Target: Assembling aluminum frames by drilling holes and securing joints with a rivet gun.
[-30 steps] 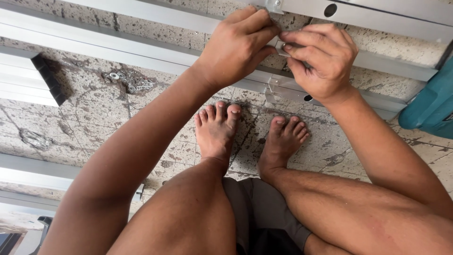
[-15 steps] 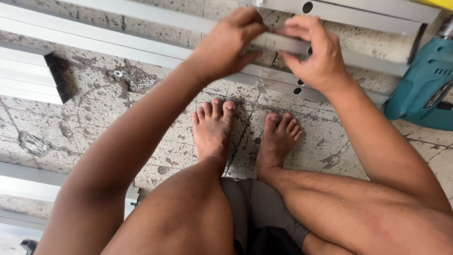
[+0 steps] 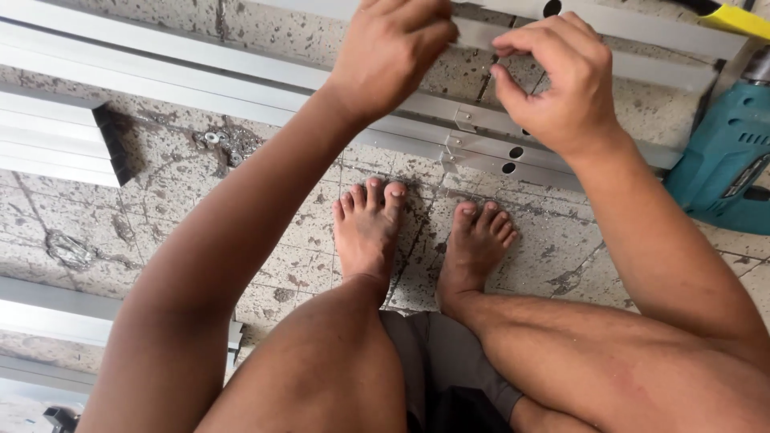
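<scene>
Currently: both hands on an aluminium strip, squatting over speckled floor

My left hand (image 3: 393, 50) is curled shut around the near end of a flat grey metal strip (image 3: 480, 34), fingers wrapped over its top edge. My right hand (image 3: 557, 80) pinches the same strip from the other side, thumb and fingertips closed on it; the two hands sit just beside each other with a small gap between them. The strip is held above a bundle of long aluminium rails (image 3: 481, 144) lying across the floor (image 3: 305, 256); the nearest rails show round holes and small brackets. My bare feet (image 3: 369, 228) rest flat just this side of the rails. A teal power drill (image 3: 726, 160) lies to my right, touching the rail ends. A scatter of screws and metal swarf (image 3: 220, 143) lies to my left, near a short stack of cut profiles (image 3: 56, 136)
</scene>
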